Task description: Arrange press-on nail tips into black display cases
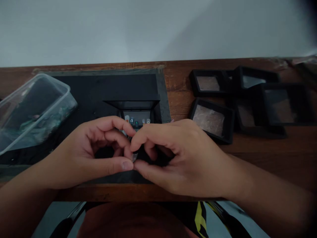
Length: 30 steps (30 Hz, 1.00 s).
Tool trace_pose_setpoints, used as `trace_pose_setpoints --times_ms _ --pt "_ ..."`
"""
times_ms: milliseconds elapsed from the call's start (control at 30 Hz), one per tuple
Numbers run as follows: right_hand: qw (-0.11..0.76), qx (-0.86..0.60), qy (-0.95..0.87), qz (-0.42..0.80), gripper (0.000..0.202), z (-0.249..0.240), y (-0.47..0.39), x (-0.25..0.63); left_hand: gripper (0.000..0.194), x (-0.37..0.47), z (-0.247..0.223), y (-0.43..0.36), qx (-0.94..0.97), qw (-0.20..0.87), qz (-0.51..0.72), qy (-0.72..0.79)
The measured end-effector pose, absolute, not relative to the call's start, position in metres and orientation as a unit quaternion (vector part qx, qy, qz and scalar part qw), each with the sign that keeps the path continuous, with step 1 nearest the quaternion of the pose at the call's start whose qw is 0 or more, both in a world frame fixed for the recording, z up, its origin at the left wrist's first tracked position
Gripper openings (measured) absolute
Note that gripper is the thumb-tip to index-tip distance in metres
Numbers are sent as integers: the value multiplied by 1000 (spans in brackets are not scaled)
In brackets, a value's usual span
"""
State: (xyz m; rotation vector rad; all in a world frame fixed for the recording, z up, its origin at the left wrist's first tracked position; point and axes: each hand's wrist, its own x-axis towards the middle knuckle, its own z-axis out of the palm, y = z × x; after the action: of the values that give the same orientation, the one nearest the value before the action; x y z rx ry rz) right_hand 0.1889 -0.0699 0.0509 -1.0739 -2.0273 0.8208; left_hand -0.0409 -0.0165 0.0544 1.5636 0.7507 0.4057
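Fingertips of my left hand [99, 153] and my right hand [180, 155] meet above the near part of a dark mat. Pinched between them is a small clear piece [134, 157], mostly covered by the fingers, so its shape is hard to tell. Just beyond my hands stands an open black box [156, 102] with a clear window in it. Several small teal and clear pieces [136, 123] sit in the box, partly hidden behind my fingers.
On the left, a clear plastic tub [69, 89] holds many small teal packets or pieces. Several black frames with clear windows [213, 120] lie on the wooden table [177, 86] at the right, some overlapping. A pale wall rises behind the table.
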Motion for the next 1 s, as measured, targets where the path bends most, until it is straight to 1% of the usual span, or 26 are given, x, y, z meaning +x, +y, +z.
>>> trace_pose_setpoints --times_ms 167,333,467,600,700,833,1000 --pt "341 -411 -792 296 13 52 -71 189 29 -42 54 -16 662 648 178 331" --pt "351 -402 -811 240 11 52 -72 191 35 -40 55 -17 643 658 210 331" --pt "350 -401 -812 238 8 51 -71 192 39 -39 56 -17 647 640 235 342" --pt "346 -402 -811 247 13 50 -71 191 44 -42 56 -18 666 613 250 343" --pt "357 -406 -794 279 11 51 -70 190 41 -42 54 -19 672 610 249 337" --pt "383 -413 -742 364 10 51 -68 188 37 -41 51 -19 663 616 266 333" --pt "366 -407 -716 433 12 50 -67 186 35 -39 52 -18 659 601 297 341"
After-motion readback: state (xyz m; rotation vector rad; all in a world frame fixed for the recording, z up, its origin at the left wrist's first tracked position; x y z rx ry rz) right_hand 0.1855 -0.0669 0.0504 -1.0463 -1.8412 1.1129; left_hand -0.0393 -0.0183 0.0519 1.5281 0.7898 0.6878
